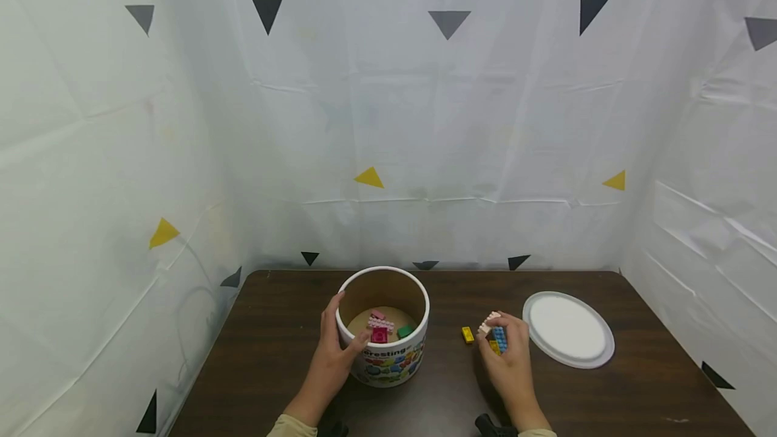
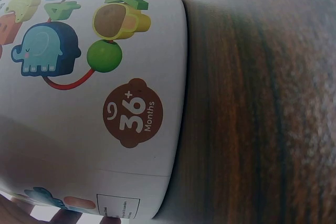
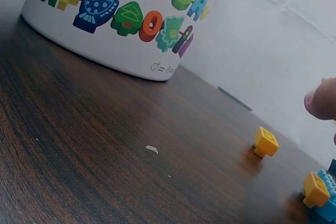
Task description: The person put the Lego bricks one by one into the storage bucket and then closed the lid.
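Note:
A round white tub (image 1: 388,364) with printed letters and animals stands upright on the table. My left hand (image 1: 328,356) holds its rim at the near left, thumb at the front. Inside lie pink toy bricks (image 1: 380,324), a magenta brick (image 1: 379,335) and a green brick (image 1: 405,332). To the right, my right hand (image 1: 511,359) pinches a pale pink brick (image 1: 489,322) above the table. Below that hand are a blue brick (image 1: 500,338) and a yellow brick (image 3: 316,190), partly hidden by it in the head view. Another yellow brick (image 1: 467,335) lies between tub and hand.
A round white lid (image 1: 568,330) lies flat on the dark wooden table (image 1: 279,315), right of my right hand. White cloth sheets (image 1: 388,120) with triangles hang behind the table and along both sides.

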{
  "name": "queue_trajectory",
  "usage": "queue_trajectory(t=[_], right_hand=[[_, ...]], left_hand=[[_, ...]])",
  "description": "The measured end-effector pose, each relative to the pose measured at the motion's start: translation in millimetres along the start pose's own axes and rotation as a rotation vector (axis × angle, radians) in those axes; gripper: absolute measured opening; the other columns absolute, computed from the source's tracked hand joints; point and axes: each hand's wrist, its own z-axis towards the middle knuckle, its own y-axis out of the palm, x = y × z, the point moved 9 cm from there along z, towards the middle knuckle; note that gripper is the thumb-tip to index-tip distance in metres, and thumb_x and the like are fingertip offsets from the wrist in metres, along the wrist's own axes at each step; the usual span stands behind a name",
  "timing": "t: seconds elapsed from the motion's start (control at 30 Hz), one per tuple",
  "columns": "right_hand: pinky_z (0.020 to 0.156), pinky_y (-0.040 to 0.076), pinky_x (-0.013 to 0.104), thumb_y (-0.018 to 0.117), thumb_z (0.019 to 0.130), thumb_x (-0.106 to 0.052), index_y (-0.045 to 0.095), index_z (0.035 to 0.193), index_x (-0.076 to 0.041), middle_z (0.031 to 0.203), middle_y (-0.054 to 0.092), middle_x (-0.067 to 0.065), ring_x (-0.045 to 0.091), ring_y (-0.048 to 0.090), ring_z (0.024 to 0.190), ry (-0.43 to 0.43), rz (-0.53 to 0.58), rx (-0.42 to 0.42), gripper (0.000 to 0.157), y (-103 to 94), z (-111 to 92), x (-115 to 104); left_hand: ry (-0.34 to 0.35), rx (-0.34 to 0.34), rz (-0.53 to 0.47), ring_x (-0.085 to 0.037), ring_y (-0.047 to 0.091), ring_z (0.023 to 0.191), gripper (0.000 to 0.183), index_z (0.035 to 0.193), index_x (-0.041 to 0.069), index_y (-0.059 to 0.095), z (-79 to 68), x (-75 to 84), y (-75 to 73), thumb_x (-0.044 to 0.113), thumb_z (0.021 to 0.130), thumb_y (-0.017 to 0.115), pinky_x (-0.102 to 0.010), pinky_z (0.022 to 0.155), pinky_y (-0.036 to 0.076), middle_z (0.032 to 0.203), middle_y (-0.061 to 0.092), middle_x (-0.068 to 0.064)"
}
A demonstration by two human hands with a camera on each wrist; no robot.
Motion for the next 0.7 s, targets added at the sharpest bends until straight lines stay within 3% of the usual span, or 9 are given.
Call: queue_trajectory(t=[0.17,0.3,0.47,0.7], right_hand=[[0.094,0.039,0.017,0.090,0.081,0.010,0.058,0.108,0.006,0.128,0.050,0.022,0.016,0.045,0.117,-0.015,0.034,0.025,0.042,-2.8,-2,-12],[0.095,0.042,0.017,0.089,0.083,0.008,0.057,0.110,0.008,0.125,0.049,0.018,0.015,0.048,0.116,0.027,0.114,0.037,0.042,0.2,-5,-7],[0.104,0.044,0.018,0.079,0.097,0.001,0.052,0.124,0.008,0.130,0.053,0.010,0.008,0.057,0.121,0.129,0.279,0.003,0.039,16.2,-10,-6],[0.093,0.049,0.019,0.058,0.113,-0.013,0.042,0.141,0.005,0.127,0.054,0.006,0.017,0.057,0.110,0.199,0.396,-0.019,0.037,36.2,-8,-30]], left_hand=[[-0.006,0.003,-0.007,-0.046,0.046,0.149,0.089,0.169,0.044,0.024,-0.6,0.7,-1.2,0.044,0.099,0.078,-0.071,0.115,0.042,0.170,0.029,-0.010],[-0.018,-0.002,0.002,-0.047,0.046,0.148,0.089,0.170,0.044,0.023,-1.6,-2.0,-1.6,0.044,0.099,0.077,-0.072,0.115,0.042,0.171,0.028,-0.013],[-0.020,0.008,0.017,-0.047,0.047,0.148,0.089,0.169,0.045,0.022,-1.3,-2.0,-2.4,0.049,0.098,0.077,-0.072,0.115,0.043,0.170,0.029,-0.012],[-0.021,-0.005,0.013,-0.049,0.045,0.148,0.089,0.169,0.046,0.021,-0.3,-2.3,-0.1,0.050,0.099,0.076,-0.073,0.115,0.042,0.170,0.027,-0.015]])
